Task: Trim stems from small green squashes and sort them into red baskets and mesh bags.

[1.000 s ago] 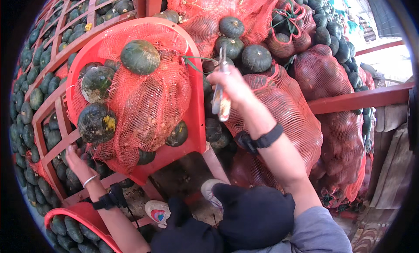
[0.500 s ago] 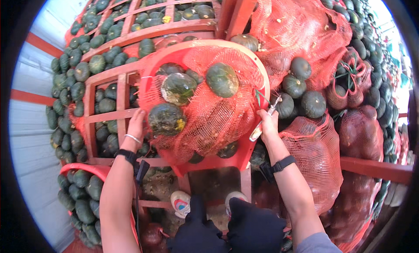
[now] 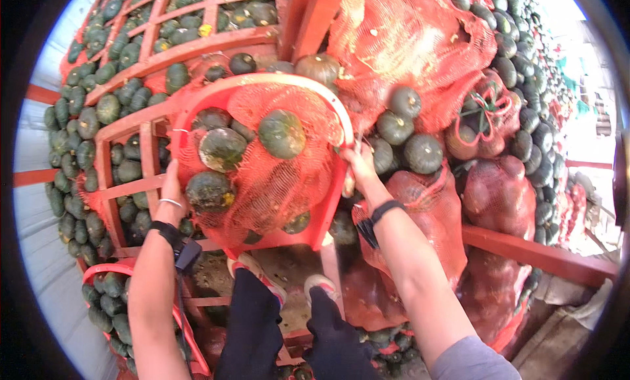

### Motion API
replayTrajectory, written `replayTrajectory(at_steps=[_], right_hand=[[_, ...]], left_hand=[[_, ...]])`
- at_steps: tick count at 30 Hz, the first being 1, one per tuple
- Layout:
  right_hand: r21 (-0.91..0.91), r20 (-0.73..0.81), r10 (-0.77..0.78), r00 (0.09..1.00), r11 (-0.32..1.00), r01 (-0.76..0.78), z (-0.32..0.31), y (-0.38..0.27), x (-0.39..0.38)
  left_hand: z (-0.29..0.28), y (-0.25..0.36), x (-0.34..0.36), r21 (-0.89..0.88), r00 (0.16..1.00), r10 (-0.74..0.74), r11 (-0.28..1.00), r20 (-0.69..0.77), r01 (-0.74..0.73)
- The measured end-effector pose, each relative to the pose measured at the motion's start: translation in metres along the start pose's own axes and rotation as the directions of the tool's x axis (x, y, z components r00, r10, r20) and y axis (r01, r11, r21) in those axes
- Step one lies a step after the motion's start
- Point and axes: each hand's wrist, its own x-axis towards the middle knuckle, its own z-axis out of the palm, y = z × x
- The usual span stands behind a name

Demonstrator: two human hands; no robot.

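A red plastic tub (image 3: pixel 266 79) hangs in front of me, tilted so that its inside shows. Inside it lie an orange-red mesh sack (image 3: pixel 275 183) and several dark green pumpkins (image 3: pixel 281 134). My left hand (image 3: pixel 172 195) is closed on the tub's left side, its fingertips partly hidden. On the right side, my right hand (image 3: pixel 359 162) grips the rim. It also has a slim tool with a pale handle (image 3: pixel 348 185), mostly covered by my fingers, so I cannot tell its kind.
Red wooden slatted frames (image 3: pixel 149 150) with pumpkins stand left and behind. Filled mesh sacks (image 3: pixel 420 216) and loose pumpkins (image 3: pixel 423 153) crowd the right, by a red beam (image 3: pixel 538 254). Another red tub (image 3: pixel 118 268) of pumpkins sits at lower left.
The tub and both hands have shifted left in the picture while the view turned rightward. My feet and legs have changed position. Both hands keep their hold on the tub.
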Motion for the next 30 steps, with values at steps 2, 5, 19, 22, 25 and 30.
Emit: replayTrajectory(at_steps=[2, 5, 19, 22, 25, 30], right_hand=[[-0.027, -0.037, 0.081, 0.996, 0.996, -0.082, 0.020, -0.010, -0.004], [-0.123, -0.035, 0.092, 0.995, 0.988, -0.095, 0.025, -0.020, -0.005], [-0.279, 0.114, 0.312, 0.943, 0.921, -0.271, 0.031, -0.196, -0.201], [-0.321, 0.108, 0.256, 0.961, 0.924, -0.211, 0.050, -0.253, -0.229], [-0.511, 0.158, 0.273, 0.949, 0.845, -0.159, 0.101, -0.306, -0.258], [-0.622, 0.326, 0.428, 0.843, 0.769, -0.150, 0.176, -0.367, -0.299]], left_hand=[[-0.007, 0.010, -0.007, -0.032, 0.995, -0.099, 0.995, -0.005, 0.099], [-0.037, 0.003, 0.008, 0.037, 0.994, 0.017, 0.999, -0.108, -0.013], [-0.072, 0.087, -0.267, -0.234, 0.905, -0.374, 0.916, -0.202, 0.326], [-0.047, 0.134, -0.337, -0.217, 0.919, -0.326, 0.935, -0.221, 0.279], [-0.075, 0.177, -0.412, -0.109, 0.891, -0.193, 0.981, -0.411, 0.162], [-0.068, 0.259, -0.504, -0.024, 0.519, -0.120, 0.982, -0.846, 0.188]])
